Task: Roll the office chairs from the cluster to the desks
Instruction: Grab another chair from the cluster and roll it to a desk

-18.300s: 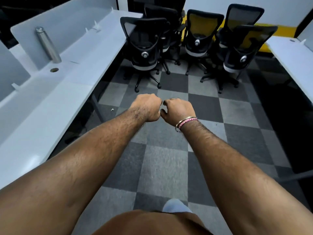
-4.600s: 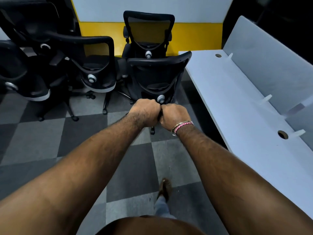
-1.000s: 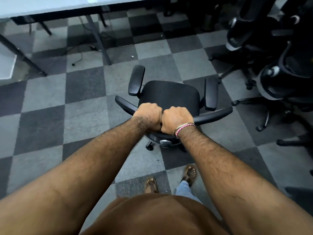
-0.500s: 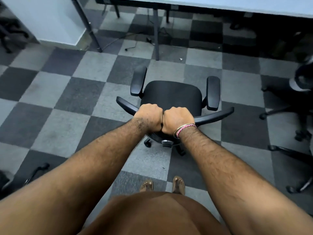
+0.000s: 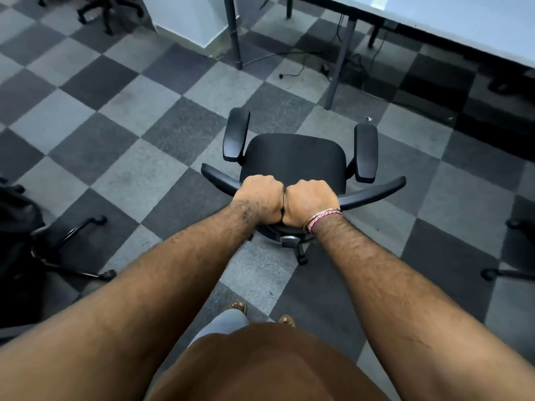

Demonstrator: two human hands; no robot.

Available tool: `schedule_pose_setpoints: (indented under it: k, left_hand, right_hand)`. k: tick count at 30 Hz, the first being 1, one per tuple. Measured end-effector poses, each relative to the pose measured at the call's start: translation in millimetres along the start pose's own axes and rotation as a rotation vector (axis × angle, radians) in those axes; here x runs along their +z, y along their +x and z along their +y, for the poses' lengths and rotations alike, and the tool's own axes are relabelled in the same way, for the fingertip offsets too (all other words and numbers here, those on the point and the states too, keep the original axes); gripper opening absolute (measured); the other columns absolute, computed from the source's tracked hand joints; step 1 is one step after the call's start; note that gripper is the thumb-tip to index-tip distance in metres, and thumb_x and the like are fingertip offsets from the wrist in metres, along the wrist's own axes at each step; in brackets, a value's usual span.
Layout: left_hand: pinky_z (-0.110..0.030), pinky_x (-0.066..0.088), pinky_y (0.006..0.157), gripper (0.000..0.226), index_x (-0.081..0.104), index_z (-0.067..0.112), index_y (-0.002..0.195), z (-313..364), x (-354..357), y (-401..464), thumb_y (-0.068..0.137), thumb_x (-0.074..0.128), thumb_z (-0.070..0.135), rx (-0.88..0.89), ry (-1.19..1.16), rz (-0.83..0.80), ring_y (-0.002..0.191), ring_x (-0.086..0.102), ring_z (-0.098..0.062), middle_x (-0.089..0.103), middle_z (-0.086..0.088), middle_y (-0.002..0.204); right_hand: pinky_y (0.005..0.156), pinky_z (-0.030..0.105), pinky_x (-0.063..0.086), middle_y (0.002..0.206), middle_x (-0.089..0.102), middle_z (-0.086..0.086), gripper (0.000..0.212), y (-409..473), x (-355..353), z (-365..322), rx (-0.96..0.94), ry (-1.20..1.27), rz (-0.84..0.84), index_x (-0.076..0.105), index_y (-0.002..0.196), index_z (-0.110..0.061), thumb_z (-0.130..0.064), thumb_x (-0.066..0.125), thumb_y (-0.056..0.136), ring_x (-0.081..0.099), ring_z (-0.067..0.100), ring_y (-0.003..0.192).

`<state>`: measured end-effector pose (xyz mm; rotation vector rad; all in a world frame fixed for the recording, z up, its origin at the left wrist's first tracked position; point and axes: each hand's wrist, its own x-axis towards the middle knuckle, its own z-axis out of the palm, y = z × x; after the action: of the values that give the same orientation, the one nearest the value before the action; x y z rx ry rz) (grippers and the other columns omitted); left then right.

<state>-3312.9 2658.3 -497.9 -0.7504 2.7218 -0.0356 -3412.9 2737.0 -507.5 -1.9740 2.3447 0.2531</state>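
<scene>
A black office chair (image 5: 293, 157) stands on the checkered carpet in front of me, seen from above, its seat facing a white desk (image 5: 451, 21) at the upper right. My left hand (image 5: 260, 199) and my right hand (image 5: 311, 202) grip the top edge of its curved backrest side by side, knuckles touching. The right wrist wears a pink and metal bracelet. The chair's base is mostly hidden under the seat; one caster shows below my hands.
Desk legs (image 5: 338, 65) and loose cables lie ahead under the desk. A white panel (image 5: 191, 18) stands at the top centre. Another chair's base (image 5: 66, 250) sits at the left, and more chair legs (image 5: 509, 270) at the right edge.
The view has swung left while I keep my grip on the backrest. The desk now lies toward the upper right, and a chair base has come into view at the left.
</scene>
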Motion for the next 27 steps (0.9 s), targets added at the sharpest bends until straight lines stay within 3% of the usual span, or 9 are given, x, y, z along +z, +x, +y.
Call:
schedule_pose_setpoints:
  k: [5,9,15,20,27]
  left_hand:
    - [-0.035,0.054,0.072,0.013,0.055,0.024,0.080,-14,-7,25,0.086,0.058,0.036,0.001,-0.011,-0.003,0.080,0.067,-0.025,0.070,-0.001,0.089]
    - [-0.034,0.051,0.068,0.013,0.054,0.025,0.077,-36,-10,54,0.086,0.058,0.035,-0.010,-0.002,0.004,0.071,0.058,-0.023,0.070,-0.001,0.087]
    - [-0.034,0.052,0.065,0.016,0.056,0.024,0.075,-83,-17,114,0.086,0.056,0.037,-0.005,0.005,0.024,0.065,0.054,-0.021,0.066,0.001,0.078]
    - [-0.033,0.051,0.064,0.016,0.054,0.025,0.075,-133,-29,175,0.087,0.055,0.036,0.004,-0.013,0.014,0.065,0.053,-0.021,0.043,0.007,0.064]
    - [-0.032,0.047,0.061,0.014,0.057,0.025,0.077,-211,-51,262,0.087,0.056,0.034,0.022,-0.034,0.016,0.063,0.053,-0.020,0.050,0.007,0.067]
  right_hand:
    - [0.056,0.029,0.040,0.072,0.065,-0.002,0.020,30,-4,18,-0.062,-0.025,0.008,0.049,0.063,-0.023,-0.038,0.052,0.076,0.061,0.026,0.061]
    - [0.055,0.029,0.041,0.069,0.063,-0.002,0.021,66,-8,27,-0.072,-0.031,0.002,0.044,0.060,-0.023,-0.037,0.052,0.075,0.050,0.025,0.053]
    - [0.056,0.029,0.040,0.072,0.066,-0.001,0.015,140,-16,44,-0.067,-0.039,0.020,0.051,0.065,-0.024,-0.036,0.053,0.073,0.065,0.027,0.064]
    - [0.055,0.029,0.039,0.070,0.064,-0.001,0.015,217,-29,60,-0.059,-0.065,0.004,0.052,0.066,-0.024,-0.037,0.054,0.074,0.058,0.026,0.057]
    - [0.054,0.028,0.039,0.066,0.061,-0.003,0.021,331,-51,79,-0.037,-0.091,-0.033,0.048,0.062,-0.023,-0.039,0.052,0.074,0.048,0.024,0.052]
